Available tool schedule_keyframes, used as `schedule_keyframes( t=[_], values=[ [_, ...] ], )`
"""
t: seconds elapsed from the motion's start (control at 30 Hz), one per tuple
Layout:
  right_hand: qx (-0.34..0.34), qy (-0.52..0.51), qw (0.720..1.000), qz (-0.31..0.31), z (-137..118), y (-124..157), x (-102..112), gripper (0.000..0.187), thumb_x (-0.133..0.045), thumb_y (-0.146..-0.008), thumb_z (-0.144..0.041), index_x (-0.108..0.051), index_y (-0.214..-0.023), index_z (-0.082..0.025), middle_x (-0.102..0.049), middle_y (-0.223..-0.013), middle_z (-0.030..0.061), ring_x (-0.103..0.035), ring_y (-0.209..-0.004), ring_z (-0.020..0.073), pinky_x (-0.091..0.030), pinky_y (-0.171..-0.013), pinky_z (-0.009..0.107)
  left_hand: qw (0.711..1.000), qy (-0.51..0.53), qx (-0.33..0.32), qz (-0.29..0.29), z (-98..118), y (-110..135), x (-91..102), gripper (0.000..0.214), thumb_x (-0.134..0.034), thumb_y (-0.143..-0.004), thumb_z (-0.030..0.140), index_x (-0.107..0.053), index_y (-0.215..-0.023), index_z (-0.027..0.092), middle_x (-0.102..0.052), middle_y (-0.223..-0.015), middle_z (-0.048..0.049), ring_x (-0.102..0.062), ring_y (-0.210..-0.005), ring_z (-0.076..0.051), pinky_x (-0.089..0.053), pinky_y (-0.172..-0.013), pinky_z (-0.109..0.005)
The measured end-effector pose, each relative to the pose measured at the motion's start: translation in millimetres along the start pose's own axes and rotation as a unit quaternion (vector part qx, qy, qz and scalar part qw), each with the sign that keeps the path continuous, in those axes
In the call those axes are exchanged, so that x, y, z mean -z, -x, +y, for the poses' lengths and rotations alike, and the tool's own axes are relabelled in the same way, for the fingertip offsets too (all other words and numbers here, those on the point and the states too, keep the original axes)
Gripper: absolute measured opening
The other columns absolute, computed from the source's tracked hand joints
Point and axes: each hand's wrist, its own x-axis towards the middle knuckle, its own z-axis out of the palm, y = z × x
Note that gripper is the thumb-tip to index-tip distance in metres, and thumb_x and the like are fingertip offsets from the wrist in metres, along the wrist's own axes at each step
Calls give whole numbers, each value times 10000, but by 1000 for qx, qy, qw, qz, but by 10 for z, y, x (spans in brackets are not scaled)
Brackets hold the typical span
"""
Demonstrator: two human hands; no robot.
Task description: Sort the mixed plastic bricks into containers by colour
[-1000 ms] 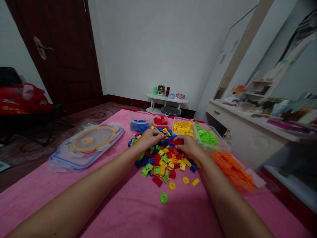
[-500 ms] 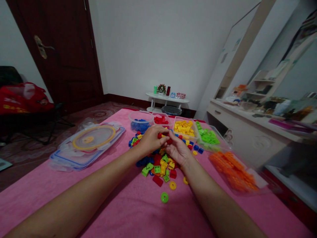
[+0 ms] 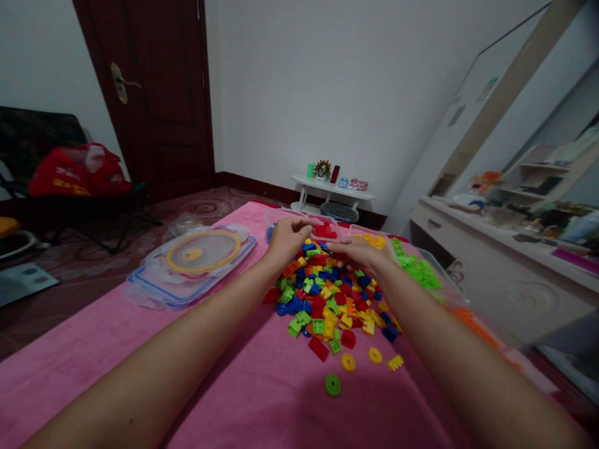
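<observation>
Pink cloth [image 3: 243, 380], bricks [image 3: 326, 291] beneath right grip [image 3: 359, 252]

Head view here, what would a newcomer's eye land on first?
Probably the heap of multicoloured toy bricks on the pink cloth, mid-picture, with the left hand and right hand at its far side. Next comes the yellow-rimmed round lid atop the stacked lids to the left.

Pink cloth [image 3: 243, 386]: loose mixed bricks [image 3: 330, 304], stacked lids [image 3: 204, 252], brick-filled clear containers [image 3: 438, 264]
</observation>
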Motion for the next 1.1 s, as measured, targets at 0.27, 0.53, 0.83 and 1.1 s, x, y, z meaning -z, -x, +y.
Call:
schedule_keyframes(
  t=[0.27, 0.53, 0.83, 1.1],
  values=[
    [97, 95, 973, 186, -143, -558, 182, 477, -682, -712, -374, -571, -1119, -154, -656, -1017, 100, -622, -845, 175, -502, -700, 291, 997, -54, -45, -12, -36, 6, -6, 209, -541, -753, 153, -698, -888, 124, -714, -876, -62, -652, -821, -159, -506, -757, -262],
    [173, 193, 961, 100, 421, 125, 124, 172, -610, -701, -229, -700, -823, -148, -704, -771, 54, -637, -704, 175, -490, -678, 284, 961, -200, -67, -178, -70, 210, -192, 229, -539, -746, 138, -719, -887, 151, -721, -832, -34, -636, -735, -152, -485, -683, -242],
    [147, 373, 916, 30, 557, 370, 219, 301, -587, -661, -63, -739, -842, -250, -714, -814, -1, -629, -731, 163, -433, -651, 245, 899, -360, -153, -196, -177, 260, -213, 355, -519, -761, 116, -661, -1083, 162, -660, -1083, -80, -577, -1031, -200, -434, -930, -317],
    [118, 407, 906, -14, 515, 414, 241, 245, -672, -678, -178, -734, -908, -234, -711, -866, 26, -636, -807, 200, -448, -691, 270, 855, -431, -149, -247, -229, 330, -259, 414, -459, -772, 52, -653, -1108, 198, -645, -1041, -100, -571, -1025, -210, -435, -905, -307]
  ],
)
